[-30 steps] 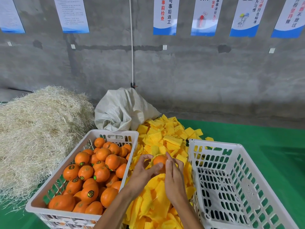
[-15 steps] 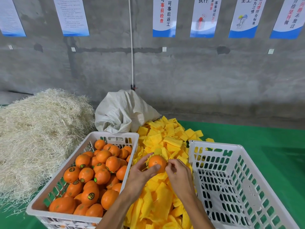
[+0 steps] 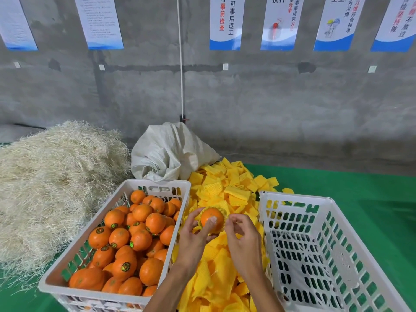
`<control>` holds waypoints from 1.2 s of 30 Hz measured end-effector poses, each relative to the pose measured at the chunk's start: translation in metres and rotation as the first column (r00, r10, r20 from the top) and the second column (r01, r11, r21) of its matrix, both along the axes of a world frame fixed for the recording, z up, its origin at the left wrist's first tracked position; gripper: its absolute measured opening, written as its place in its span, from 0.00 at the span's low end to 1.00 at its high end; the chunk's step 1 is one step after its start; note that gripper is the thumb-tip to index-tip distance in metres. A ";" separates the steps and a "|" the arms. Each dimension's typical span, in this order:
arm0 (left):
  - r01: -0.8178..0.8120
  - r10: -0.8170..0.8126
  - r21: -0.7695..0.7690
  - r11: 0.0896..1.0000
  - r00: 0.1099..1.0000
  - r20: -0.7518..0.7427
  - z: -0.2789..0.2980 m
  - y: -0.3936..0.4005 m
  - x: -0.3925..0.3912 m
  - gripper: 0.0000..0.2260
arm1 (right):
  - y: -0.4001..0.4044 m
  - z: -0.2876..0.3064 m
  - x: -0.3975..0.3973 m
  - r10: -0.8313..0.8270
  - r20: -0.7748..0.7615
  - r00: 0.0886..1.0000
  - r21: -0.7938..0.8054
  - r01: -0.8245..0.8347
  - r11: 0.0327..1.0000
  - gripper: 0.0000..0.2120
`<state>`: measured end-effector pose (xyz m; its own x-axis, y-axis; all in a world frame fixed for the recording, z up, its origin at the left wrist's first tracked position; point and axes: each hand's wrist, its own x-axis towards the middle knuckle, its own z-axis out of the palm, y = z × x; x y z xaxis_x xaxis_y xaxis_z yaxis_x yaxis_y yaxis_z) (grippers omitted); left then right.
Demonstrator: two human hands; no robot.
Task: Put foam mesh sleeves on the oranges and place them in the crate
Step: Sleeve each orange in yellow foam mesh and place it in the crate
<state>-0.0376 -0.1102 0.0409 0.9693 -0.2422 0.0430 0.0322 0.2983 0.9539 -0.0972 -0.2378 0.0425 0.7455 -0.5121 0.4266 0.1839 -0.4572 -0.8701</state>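
Note:
My left hand [image 3: 195, 237] holds an orange [image 3: 211, 218], thumb pressed on its front, with a yellow foam mesh sleeve [image 3: 221, 211] wrapped round its back and sides. My right hand [image 3: 242, 235] is just right of it, fingers curled at the sleeve's edge; whether they pinch it I cannot tell. Both hands hover over the pile of yellow sleeves [image 3: 227, 190]. A white crate [image 3: 157, 183] on the left is full of bare oranges [image 3: 135, 239]. The white crate [image 3: 299, 199] on the right holds nothing.
A heap of pale straw [image 3: 51, 183] lies at the left. A white woven sack [image 3: 168, 154] slumps behind the sleeves, against the concrete wall. A green mat [image 3: 360, 199] covers the surface under everything.
The sleeve has come up round the orange. My left thumb now lies across the fruit's front, and my right hand has drawn slightly away to the right.

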 end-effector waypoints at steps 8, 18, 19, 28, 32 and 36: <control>0.144 -0.168 -0.171 0.975 0.976 -0.136 0.006 -0.002 -0.002 0.31 | -0.003 -0.001 0.002 0.146 -0.071 0.987 0.027 -0.145 0.989 0.13; 0.237 -0.247 -0.094 0.967 0.961 -0.122 0.004 0.004 0.001 0.36 | -0.011 -0.002 0.001 -0.090 -0.023 0.996 -0.495 0.067 0.866 0.09; 0.205 -0.214 -0.080 0.976 0.969 -0.126 0.004 0.003 0.001 0.37 | -0.008 -0.002 0.002 -0.113 0.023 0.993 -0.540 0.107 0.835 0.09; -0.113 0.096 0.135 0.984 0.987 0.131 0.004 -0.007 -0.001 0.29 | -0.002 -0.008 0.003 -0.102 0.173 0.980 -0.783 0.199 0.589 0.08; -0.211 0.010 0.373 0.904 0.881 0.473 0.005 0.000 -0.002 0.26 | -0.008 0.000 0.004 0.045 0.003 0.999 -0.274 -0.042 0.961 0.13; -0.166 -0.125 0.496 0.852 0.857 0.501 0.006 0.001 0.000 0.32 | -0.021 0.013 0.011 0.261 -0.088 0.961 -0.205 -0.274 0.939 0.19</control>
